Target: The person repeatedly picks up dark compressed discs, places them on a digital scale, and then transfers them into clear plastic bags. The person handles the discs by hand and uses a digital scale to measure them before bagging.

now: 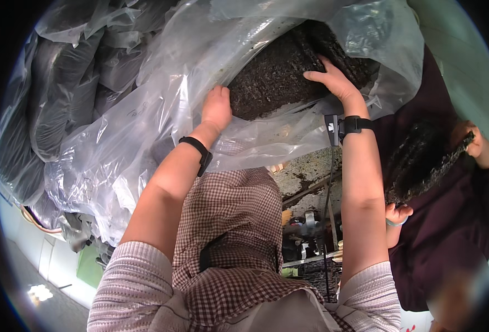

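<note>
A large clear plastic bag (pixel 145 113) spreads before me, its mouth open around a stack of dark, rough sheets (pixel 272 74) that look like dried seaweed. My left hand (pixel 217 109) is closed on the bag's edge at the left side of the stack. Over the right part of the stack is my right hand (pixel 333 77), thumb and fingers apart. Its fingertips rest by a gap between the dark layers, some of them partly hidden there. Black straps circle both my wrists, and the right one carries a small black device (pixel 333 130).
Filled plastic bags of dark contents (pixel 62 94) crowd the left. Close on my right, a person in dark maroon clothing (pixel 449 221) holds a dark, shiny sheet (pixel 419 160) in both hands. A black cable (pixel 326 221) hangs beside my right forearm, above a crumb-strewn surface (pixel 305 174).
</note>
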Tool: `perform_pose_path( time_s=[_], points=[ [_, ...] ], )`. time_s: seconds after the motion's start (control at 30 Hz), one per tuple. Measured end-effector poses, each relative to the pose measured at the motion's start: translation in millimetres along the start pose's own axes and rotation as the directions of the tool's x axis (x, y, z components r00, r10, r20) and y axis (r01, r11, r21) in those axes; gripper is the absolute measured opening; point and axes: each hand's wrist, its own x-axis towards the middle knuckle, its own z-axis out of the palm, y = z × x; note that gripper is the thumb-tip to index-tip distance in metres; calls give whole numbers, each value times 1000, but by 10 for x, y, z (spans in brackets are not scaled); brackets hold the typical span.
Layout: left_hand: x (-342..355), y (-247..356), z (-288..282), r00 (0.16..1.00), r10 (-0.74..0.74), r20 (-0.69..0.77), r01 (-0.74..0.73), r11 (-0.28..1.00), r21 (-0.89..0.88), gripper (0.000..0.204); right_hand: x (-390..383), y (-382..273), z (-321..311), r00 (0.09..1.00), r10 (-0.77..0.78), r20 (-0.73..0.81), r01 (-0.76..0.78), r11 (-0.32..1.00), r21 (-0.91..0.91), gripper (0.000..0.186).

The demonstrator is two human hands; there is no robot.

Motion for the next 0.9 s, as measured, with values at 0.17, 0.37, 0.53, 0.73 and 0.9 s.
perform_pose_path(
  time_s=[0.17, 0.37, 0.53, 0.73, 0.9],
  points=[
    [-96, -6, 0, 962, 59, 266, -180, 870, 460, 30, 247, 415, 311, 923, -161, -349, -66, 827, -558, 114],
    [-161, 95, 34, 833, -5, 553, -384, 714, 586, 34, 406, 543, 140, 976, -23, -215, -70, 908, -413, 113],
    [-345, -44, -181, 790, 124, 601, -441, 796, 415, 36, 416, 518, 92, 979, -41, -199, -40, 922, -386, 110],
    [-169, -27, 155, 679, -267, 684, -206, 825, 527, 34, 307, 252, 85, 981, 69, -180, -143, 889, -435, 104],
    [-19, 141, 194, 529, -490, 692, 507, 837, 205, 55, 372, 447, 73, 992, -16, -129, -11, 978, -210, 107]
  ],
)
